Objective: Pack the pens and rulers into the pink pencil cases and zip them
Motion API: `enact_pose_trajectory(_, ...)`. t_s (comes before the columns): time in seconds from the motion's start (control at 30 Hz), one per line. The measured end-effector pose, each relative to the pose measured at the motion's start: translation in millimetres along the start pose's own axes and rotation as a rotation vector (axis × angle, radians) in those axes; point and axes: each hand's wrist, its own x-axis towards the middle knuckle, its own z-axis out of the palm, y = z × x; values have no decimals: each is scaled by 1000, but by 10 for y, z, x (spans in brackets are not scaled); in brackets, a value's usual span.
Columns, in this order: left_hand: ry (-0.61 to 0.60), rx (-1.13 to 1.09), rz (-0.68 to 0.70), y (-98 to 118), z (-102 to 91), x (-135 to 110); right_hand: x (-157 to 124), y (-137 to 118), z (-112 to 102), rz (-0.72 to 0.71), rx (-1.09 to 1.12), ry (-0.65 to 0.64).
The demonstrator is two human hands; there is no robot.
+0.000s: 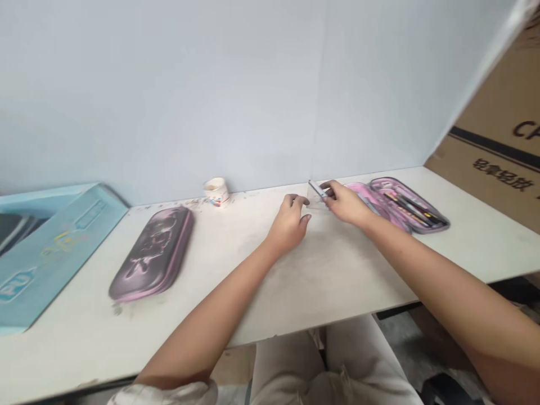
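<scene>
My right hand [346, 202] reaches over the white table [329, 281] and pinches a thin silver pen-like object [317, 189] next to an open pink pencil case [400, 205] that holds several pens. My left hand [289, 222] rests beside it with fingers curled, touching a clear plastic piece [315, 201] that I can barely make out. A closed purple-pink pencil case [152, 253] lies at the left of the table.
A small white paper cup [216, 192] lies on its side against the pale back wall. A light blue box [46, 247] sits at the far left. Brown cardboard cartons [502, 140] stand at the right. My knees show below the table's front edge.
</scene>
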Motion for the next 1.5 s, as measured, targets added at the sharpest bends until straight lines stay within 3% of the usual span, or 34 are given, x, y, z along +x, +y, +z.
enact_pose_trajectory(0.1, -120, 53, 104, 218, 248, 282, -64, 507, -365, 123, -100, 144)
enact_pose_trajectory(0.2, -254, 143, 157, 330, 512, 501, -183, 894, -537, 196, -177, 144)
enact_pose_trajectory(0.3, -339, 259, 190, 399, 727, 684, -277, 1115, -698, 127, -235, 120)
enact_pose_trajectory(0.4, -357, 397, 213, 473, 856, 820, -351, 1317, -1005, 61, -342, 185)
enact_pose_trajectory(0.53, -352, 505, 283, 572, 837, 869, -476, 1727, -1432, 139, -447, 250)
enact_pose_trajectory(0.67, -465, 472, 339, 683, 591, 688, -542, 2052, -1446, 224, -470, 164)
enact_pose_trajectory(0.73, -558, 418, 336, 751, 426, 519, -498, 2048, -1297, 158, -419, 42)
enact_pose_trajectory(0.83, -620, 363, 265, 842, 207, 226, -337, 1829, -1022, 10, -259, -114)
enact_pose_trajectory(0.97, -569, 368, 182, 897, 82, -110, -88, 1439, -739, -9, -99, -188)
enact_pose_trajectory(1.07, -469, 403, 192, 919, 107, -196, -2, 1248, -664, -41, 20, -173)
enact_pose_trajectory(1.17, -334, 447, 253, 951, 155, -57, -61, 1087, -737, -57, 197, -155)
enact_pose_trajectory(1.27, -245, 468, 321, 974, 190, 237, -236, 886, -896, -112, 286, -166)
enact_pose_trajectory(1.4, -314, 520, 333, 933, 233, 567, -455, 709, -1057, -169, 323, -148)
enact_pose_trajectory(1.5, -325, 627, 288, 799, 198, 631, -525, 775, -1080, -108, 334, -84)
